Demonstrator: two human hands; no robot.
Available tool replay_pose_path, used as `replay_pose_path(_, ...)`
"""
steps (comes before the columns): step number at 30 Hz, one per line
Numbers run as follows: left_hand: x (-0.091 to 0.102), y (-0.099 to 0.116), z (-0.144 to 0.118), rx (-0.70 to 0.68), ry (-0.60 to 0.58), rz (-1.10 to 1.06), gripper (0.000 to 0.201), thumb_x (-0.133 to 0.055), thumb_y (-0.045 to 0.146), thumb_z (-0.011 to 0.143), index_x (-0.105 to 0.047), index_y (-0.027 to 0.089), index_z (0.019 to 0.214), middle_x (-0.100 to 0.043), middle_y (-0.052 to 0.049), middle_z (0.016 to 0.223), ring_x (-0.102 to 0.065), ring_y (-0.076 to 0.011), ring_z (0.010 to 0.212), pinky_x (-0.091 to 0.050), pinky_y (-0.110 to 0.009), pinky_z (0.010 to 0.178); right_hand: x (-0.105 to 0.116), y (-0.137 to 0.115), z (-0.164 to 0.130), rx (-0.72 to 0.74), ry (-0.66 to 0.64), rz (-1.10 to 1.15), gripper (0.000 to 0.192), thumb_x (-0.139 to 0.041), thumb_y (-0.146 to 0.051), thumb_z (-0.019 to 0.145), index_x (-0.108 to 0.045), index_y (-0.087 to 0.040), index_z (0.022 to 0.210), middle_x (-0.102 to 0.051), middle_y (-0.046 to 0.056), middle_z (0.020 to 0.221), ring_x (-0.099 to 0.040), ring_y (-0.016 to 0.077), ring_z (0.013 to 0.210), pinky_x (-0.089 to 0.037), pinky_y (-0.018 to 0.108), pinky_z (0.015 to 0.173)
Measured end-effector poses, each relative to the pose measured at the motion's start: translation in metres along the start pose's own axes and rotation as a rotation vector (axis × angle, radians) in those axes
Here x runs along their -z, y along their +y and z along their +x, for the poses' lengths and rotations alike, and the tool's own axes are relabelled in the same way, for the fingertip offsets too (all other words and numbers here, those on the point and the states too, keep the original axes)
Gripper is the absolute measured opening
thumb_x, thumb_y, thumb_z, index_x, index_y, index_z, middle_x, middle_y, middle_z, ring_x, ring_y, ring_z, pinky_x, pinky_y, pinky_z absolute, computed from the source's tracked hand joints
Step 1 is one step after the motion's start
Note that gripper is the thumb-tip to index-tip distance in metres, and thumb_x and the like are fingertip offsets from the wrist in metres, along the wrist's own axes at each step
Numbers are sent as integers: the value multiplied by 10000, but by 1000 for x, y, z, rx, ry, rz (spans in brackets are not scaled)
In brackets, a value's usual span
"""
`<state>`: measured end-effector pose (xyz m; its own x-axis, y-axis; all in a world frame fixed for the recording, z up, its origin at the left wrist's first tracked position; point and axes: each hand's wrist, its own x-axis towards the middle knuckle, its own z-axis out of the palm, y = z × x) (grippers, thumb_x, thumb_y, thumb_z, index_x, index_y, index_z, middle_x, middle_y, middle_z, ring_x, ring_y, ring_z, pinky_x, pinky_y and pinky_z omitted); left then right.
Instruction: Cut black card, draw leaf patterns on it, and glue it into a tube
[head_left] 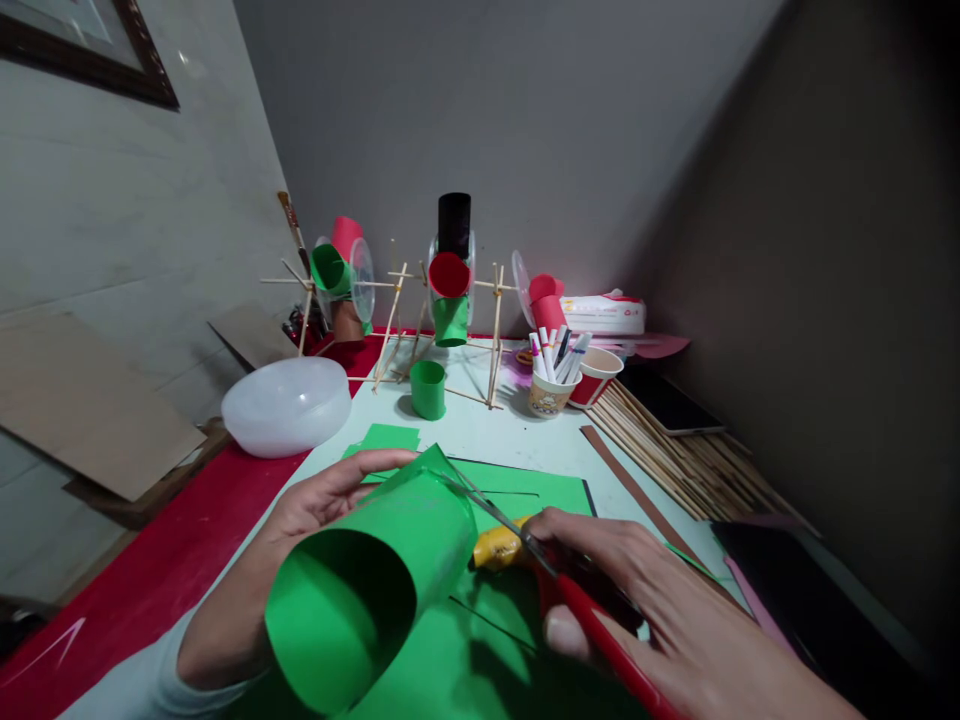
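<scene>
White table [517, 432], left hand [315, 500] curling green paper [375, 570], right hand [660, 610] gripping scissors [525, 545]

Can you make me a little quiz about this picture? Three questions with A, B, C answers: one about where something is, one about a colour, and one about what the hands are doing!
1. Where is the white bowl?
A. To the left of the small green cup
B. Inside the paper cup of markers
C. On top of the stick pile

2. What colour are the scissor handles?
A. Blue
B. Red
C. White

3. What is the left hand doing?
A. Lying flat on the table
B. Holding a marker
C. Holding a rolled green paper tube

Answers:
1. A, the bowl sits on the red cloth to the left of the cup.
2. B, the handles in the right hand are bright red.
3. C, its fingers rest on the curled tube while the scissors' blades meet its edge.
</scene>
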<state>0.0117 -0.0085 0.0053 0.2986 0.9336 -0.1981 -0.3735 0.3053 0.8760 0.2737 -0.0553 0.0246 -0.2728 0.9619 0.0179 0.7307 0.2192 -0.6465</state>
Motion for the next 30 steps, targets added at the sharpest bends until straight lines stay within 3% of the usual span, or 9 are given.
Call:
replay_pose_path(6, 2, 0, -1, 42, -34, 1, 265, -864, 271, 713, -800, 300, 968, -804, -13, 867, -752, -210, 791, -567, -279, 754, 4, -7, 0, 41, 6, -34, 236, -661, -497, 821, -717, -293, 926, -770, -7, 894, -723, 225, 792, -568, 263, 687)
replay_pose_path(10, 5, -2, 0, 40, -59, 10, 278, -842, 268, 744, -789, 317, 1012, -804, -14, 870, -750, -206, 784, -568, -284, 753, 3, -7, 0, 33, -16, -4, 260, -643, -492, 833, -717, -287, 975, -770, 5, 977, -724, 236, 881, -573, 275, 767)
replay_pose_path(17, 9, -5, 2, -6, -64, -25, 294, -865, 265, 716, -804, 298, 1003, -800, -37, 954, -753, -216, 854, -562, -257, 771, 2, -2, -3, -42, -72, 54, 500, -616, -565, 851, -659, -283, 1263, -712, 40, 1252, -665, 273, 1140, -551, 354, 953)
replay_pose_path(24, 6, -1, 1, -36, -10, 39, 373, -886, 218, 672, -799, 287, 1028, -800, -66, 955, -748, -242, 846, -578, -297, 755, 2, -6, -4, -47, 9, 40, 459, -623, -558, 833, -715, -258, 1167, -778, 58, 1062, -725, 282, 964, -590, 338, 808)
replay_pose_path(30, 17, 9, 6, -47, -57, 61, 365, -864, 133, 656, -808, 278, 987, -804, -47, 942, -756, -253, 825, -593, -295, 741, 8, -5, -3, -19, 119, -77, 427, -651, -533, 804, -731, -278, 1137, -760, 61, 1148, -706, 301, 1050, -588, 345, 851)
